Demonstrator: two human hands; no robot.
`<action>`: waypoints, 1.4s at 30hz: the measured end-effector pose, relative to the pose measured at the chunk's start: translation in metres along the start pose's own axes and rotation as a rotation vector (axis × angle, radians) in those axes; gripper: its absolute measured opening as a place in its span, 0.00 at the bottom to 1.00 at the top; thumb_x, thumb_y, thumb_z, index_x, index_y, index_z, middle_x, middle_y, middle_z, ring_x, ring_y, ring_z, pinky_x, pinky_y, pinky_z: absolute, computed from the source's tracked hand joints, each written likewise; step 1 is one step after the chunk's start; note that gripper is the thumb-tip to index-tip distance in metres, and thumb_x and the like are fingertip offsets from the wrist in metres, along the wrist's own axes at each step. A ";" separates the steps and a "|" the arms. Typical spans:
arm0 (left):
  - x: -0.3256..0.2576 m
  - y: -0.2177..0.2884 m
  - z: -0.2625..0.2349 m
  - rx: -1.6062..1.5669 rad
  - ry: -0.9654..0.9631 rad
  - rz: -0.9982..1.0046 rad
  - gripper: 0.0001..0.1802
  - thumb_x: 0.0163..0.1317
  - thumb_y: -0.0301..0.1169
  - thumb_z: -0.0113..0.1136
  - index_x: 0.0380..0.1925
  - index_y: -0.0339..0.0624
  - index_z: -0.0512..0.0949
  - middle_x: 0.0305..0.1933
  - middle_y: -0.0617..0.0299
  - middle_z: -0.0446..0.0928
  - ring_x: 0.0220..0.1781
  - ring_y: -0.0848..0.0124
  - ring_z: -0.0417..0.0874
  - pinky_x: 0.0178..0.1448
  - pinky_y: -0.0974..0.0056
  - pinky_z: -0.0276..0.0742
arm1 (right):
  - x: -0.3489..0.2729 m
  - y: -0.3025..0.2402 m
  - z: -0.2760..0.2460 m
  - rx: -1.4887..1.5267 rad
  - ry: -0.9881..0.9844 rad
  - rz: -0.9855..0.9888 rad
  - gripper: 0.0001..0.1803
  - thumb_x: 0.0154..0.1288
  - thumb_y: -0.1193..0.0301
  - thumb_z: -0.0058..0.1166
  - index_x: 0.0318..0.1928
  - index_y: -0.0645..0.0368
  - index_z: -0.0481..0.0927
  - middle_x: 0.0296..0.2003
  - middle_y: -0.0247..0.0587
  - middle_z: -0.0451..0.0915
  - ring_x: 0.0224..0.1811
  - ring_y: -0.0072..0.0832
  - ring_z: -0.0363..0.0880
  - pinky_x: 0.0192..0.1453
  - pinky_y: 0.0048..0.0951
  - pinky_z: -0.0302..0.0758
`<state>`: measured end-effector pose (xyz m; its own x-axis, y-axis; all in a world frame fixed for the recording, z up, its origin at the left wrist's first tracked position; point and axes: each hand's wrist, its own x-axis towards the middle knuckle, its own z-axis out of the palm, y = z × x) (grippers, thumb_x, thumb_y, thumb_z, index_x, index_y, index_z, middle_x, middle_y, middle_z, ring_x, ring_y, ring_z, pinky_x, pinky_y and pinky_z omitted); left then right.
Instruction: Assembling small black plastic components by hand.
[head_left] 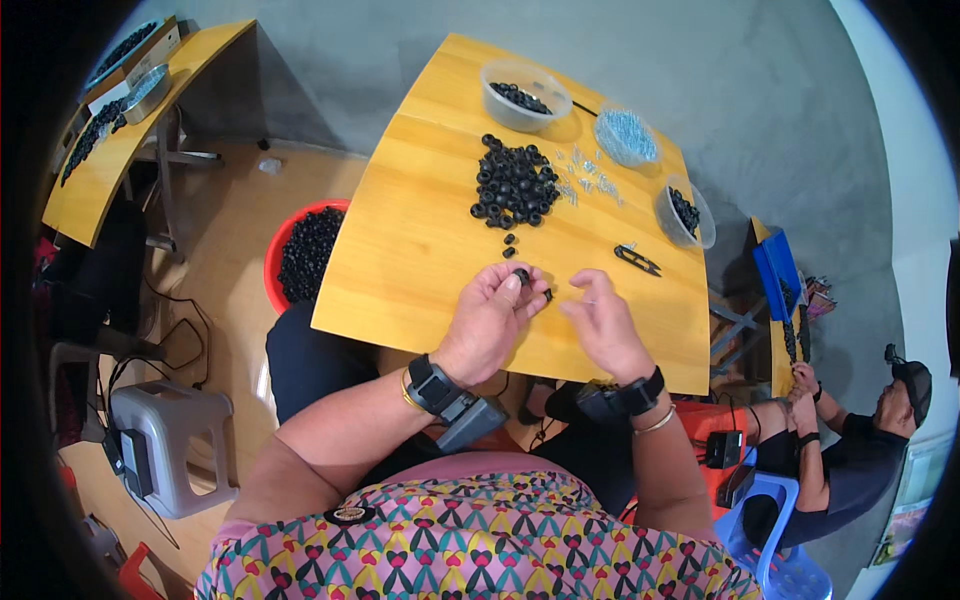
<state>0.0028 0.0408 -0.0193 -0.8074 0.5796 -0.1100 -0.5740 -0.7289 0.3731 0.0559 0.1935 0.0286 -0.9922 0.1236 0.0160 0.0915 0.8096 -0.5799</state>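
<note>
A small black ring (521, 275) is pinched at the fingertips of the left hand (490, 318), held just above the table (420, 250) near its front edge, w/ the right hand (603, 322) just beside it to the right, fingers curled and half closed; whether anything is gripped there can't be told. The ring lies between both hands but is obv nearer the left. The pile of black rings (514, 185) is found further back, toward the far edge, approx straight ahead of the left hand.
</note>
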 end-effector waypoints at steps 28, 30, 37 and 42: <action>0.000 0.003 -0.008 -0.029 -0.174 -0.028 0.09 0.63 0.28 0.46 0.41 0.39 0.71 0.33 0.64 0.71 0.33 0.75 0.73 0.42 0.68 0.75 | 0.047 0.058 -0.012 0.528 0.026 0.173 0.14 0.63 0.71 0.40 0.46 0.65 0.66 0.36 0.45 0.74 0.29 0.31 0.72 0.33 0.29 0.70; -0.001 0.004 -0.007 -0.009 -0.167 -0.069 0.09 0.63 0.28 0.46 0.41 0.38 0.71 0.32 0.64 0.72 0.33 0.76 0.73 0.42 0.68 0.75 | 0.042 0.051 -0.022 1.145 -0.090 0.188 0.15 0.62 0.73 0.39 0.48 0.67 0.65 0.36 0.41 0.72 0.29 0.23 0.68 0.33 0.20 0.67; -0.002 0.003 -0.008 -0.018 -0.193 -0.091 0.10 0.62 0.27 0.47 0.42 0.36 0.72 0.33 0.63 0.73 0.33 0.75 0.74 0.43 0.68 0.75 | 0.021 -0.028 0.005 1.351 0.110 -0.031 0.23 0.65 0.72 0.40 0.58 0.68 0.56 0.42 0.53 0.74 0.46 0.36 0.73 0.53 0.33 0.69; -0.003 0.004 -0.006 -0.037 -0.208 -0.103 0.10 0.62 0.26 0.48 0.42 0.35 0.72 0.32 0.63 0.73 0.32 0.75 0.74 0.42 0.69 0.76 | 0.019 -0.041 0.022 1.339 0.096 -0.057 0.27 0.66 0.70 0.39 0.62 0.67 0.49 0.47 0.55 0.72 0.49 0.34 0.71 0.55 0.32 0.66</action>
<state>0.0016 0.0340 -0.0229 -0.7012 0.7113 0.0484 -0.6595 -0.6729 0.3351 0.0316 0.1502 0.0344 -0.9769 0.1928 0.0917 -0.1571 -0.3585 -0.9202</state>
